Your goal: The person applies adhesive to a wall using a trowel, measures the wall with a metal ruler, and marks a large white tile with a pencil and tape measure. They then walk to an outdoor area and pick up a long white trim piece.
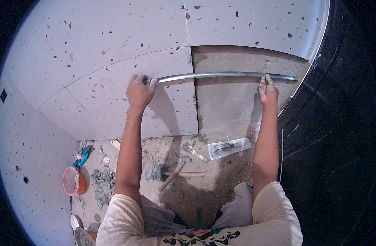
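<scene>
Speckled white tiles (114, 88) cover most of the far wall, so that part looks done. One bare grey patch (229, 107) on the right has no tile — it looks like the part that is left.

Your long metal bar (225, 75) is up at the wall, in front of both the tile and the bare patch. Its long axis runs left to right, almost level. One end points left, by your left hand (139, 92), and the other points right, toward the black panel (331, 123). It looks a bit bowed, but the round view may do that.

Your left hand is curled on the bar's left end. Your right hand (268, 90) pinches it close to the right end — a short tip pokes out past your fingers. I can't tell if the bar touches the wall.
</scene>
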Demonstrator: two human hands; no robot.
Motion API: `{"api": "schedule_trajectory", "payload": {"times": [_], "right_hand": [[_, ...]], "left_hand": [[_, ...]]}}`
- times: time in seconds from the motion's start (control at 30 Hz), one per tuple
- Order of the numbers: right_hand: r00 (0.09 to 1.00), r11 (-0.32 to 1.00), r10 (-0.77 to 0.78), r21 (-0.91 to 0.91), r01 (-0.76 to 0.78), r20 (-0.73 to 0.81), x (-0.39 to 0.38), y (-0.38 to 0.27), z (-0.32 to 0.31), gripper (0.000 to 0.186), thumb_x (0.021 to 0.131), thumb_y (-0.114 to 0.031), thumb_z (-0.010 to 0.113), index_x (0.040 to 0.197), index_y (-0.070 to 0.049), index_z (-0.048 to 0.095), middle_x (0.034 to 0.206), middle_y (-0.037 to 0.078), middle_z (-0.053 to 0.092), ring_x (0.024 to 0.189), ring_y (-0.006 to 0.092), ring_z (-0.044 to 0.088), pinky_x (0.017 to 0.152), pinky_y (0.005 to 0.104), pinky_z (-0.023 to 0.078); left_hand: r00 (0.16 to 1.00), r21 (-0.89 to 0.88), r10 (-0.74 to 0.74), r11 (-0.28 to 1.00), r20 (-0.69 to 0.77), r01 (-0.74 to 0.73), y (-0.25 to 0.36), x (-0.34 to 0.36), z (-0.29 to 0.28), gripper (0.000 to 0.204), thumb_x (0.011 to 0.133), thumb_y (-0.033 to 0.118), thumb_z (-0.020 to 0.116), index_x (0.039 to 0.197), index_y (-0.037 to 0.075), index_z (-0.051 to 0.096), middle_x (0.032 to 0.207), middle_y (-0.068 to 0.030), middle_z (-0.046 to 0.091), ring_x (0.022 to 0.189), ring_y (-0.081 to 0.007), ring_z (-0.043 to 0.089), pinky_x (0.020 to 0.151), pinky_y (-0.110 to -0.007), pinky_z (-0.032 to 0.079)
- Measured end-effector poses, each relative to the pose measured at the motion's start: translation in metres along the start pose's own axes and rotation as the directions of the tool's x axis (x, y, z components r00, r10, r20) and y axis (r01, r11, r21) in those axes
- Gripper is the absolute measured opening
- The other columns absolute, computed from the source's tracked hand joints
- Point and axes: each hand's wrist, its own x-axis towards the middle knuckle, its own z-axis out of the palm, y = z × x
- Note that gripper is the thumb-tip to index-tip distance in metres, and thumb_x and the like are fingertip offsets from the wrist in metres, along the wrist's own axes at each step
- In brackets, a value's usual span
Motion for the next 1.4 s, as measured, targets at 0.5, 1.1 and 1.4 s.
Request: {"api": "schedule_trajectory", "payload": {"times": [0.5,1.1,1.4], "right_hand": [[0.995,0.998,-0.038,-0.046,0.034,-0.088,-0.012,0.007,0.01,0.048,0.086,-0.019,0.072,0.127,-0.003,0.052,0.112,0.01,0.056,0.105,0.0269,0.06,0.094,0.0387,0.051],[0.996,0.996,-0.044,-0.087,0.037,-0.08,-0.015,0.005,0.008,0.044,0.091,-0.021,0.065,0.128,-0.002,0.051,0.115,0.012,0.056,0.107,0.027,0.059,0.093,0.0382,0.051],[0.989,0.964,0.067,-0.246,-0.099,-0.136,-0.032,0.06,-0.039,0.017,0.091,-0.02,0.062,0.104,-0.009,0.061,0.085,0.005,0.065,0.069,0.0174,0.064,0.059,0.031,0.054]], "left_hand": [[1.0,0.017,0.004,1.0,-0.02,-0.004,-0.001,-0.002,-0.001,0.038,0.08,0.04,0.071,0.086,0.003,0.071,0.083,-0.0133,0.06,0.079,-0.0316,0.061,0.07,-0.043,0.049],[1.0,-0.009,0.029,1.0,-0.013,-0.029,-0.007,-0.001,0.01,0.039,0.079,0.04,0.073,0.086,0.002,0.07,0.088,-0.0157,0.063,0.078,-0.0339,0.063,0.07,-0.043,0.05],[0.943,-0.113,0.085,0.992,0.322,-0.051,-0.065,-0.05,0.046,0.043,0.082,0.039,0.071,0.087,-0.003,0.069,0.079,-0.0199,0.067,0.071,-0.0324,0.066,0.066,-0.04,0.05]]}}
